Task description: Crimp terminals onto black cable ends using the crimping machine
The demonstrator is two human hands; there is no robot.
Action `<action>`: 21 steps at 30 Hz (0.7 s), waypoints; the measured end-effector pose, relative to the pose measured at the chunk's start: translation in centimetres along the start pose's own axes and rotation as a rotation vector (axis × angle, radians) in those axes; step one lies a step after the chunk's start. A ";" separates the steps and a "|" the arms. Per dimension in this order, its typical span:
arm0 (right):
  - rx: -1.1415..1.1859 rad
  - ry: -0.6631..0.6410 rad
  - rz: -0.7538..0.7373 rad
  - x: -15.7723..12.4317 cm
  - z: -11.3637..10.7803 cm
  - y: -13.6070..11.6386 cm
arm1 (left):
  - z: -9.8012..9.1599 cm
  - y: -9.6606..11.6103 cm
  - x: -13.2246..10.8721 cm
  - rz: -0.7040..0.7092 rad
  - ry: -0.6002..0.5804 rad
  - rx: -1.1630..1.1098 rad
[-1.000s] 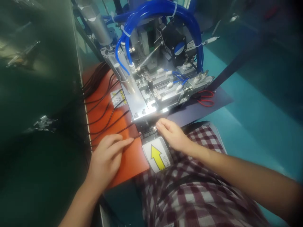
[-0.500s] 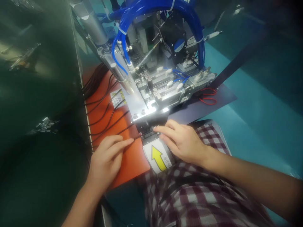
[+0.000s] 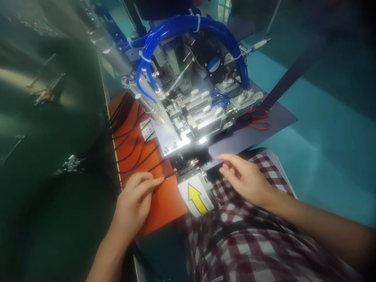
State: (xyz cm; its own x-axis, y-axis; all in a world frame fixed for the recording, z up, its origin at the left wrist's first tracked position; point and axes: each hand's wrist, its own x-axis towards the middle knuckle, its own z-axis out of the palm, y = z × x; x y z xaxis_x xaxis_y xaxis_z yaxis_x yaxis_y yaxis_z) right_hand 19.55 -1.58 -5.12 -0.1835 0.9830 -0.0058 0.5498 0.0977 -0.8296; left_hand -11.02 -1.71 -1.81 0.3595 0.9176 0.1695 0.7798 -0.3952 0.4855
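Note:
My left hand [image 3: 133, 203] rests on the orange mat [image 3: 164, 203], its fingertips pinched on a thin black cable [image 3: 172, 175] that runs right into the small black clamp [image 3: 188, 169] at the machine's front. The cable's stripped wire ends [image 3: 194, 161] show just past the clamp. My right hand [image 3: 245, 178] hovers to the right of the clamp with fingers loosely spread, touching nothing. A white label with a yellow arrow [image 3: 196, 194] lies between my hands.
A metal machine [image 3: 188, 113] with blue air hoses [image 3: 188, 25] stands behind the clamp on a dark plate. Several black cables [image 3: 132, 137] lie across the mat's left side. A dark green panel [image 3: 49, 117] borders the left. Red wire loops [image 3: 258, 119] sit at the right.
My right hand has pulled back from the clamp to the right and opened its fingers. My left hand still holds the cable. The view has shifted slightly.

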 end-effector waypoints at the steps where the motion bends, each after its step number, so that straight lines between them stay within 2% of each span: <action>1: 0.004 -0.033 0.039 -0.6 0.0 0.6 | 0.0 0.1 0.0 -0.011 0.000 0.004; 5: 0.050 -0.099 0.161 -2.8 0.1 2.3 | 0.2 0.1 0.0 -0.051 0.035 0.038; 9: 0.081 -0.185 0.216 -4.4 0.4 3.4 | 0.5 -0.3 -0.3 -0.029 0.094 0.067; 13: 0.090 -0.277 0.244 -5.7 0.6 3.9 | 0.5 -0.5 -0.5 0.006 0.093 0.053; 21: 0.092 -0.315 0.278 -7.4 1.5 4.4 | 0.5 -0.6 -0.4 0.039 0.096 0.020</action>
State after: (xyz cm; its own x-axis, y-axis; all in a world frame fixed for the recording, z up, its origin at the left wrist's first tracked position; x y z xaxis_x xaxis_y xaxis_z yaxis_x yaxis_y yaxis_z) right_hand 22.16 -8.69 -9.59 -0.2861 0.8732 -0.3946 0.5411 -0.1927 -0.8186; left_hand -11.36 -1.91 -2.61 0.3394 0.9011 0.2698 0.7767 -0.4303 0.4600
